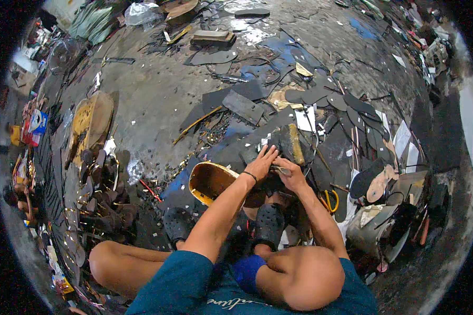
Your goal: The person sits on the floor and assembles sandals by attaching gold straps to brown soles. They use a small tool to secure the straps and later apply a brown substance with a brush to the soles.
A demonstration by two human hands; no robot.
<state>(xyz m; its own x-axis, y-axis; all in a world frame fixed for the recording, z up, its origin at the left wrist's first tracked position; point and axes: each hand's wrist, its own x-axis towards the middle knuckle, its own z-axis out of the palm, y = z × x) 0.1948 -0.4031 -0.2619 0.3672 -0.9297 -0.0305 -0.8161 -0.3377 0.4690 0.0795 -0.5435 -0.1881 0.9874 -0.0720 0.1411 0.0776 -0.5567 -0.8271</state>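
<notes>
Left hand (pixel 261 164) spread flat on dark sole piece (pixel 278 181) on floor (pixel 152 100), right hand (pixel 291 176) touching, closed on small blade (pixel 281 169) pointing leftward across it.

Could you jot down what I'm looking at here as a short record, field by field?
Place: a person sits on a littered concrete floor.
Left hand: pressed flat on a dark sheet piece.
Right hand: grip closed on a small tool; what kind is unclear.
Beside the left forearm: yellow-rimmed bowl.
To the right: heap of dark sole-shaped cutouts.
On the feet: black clogs.
</notes>
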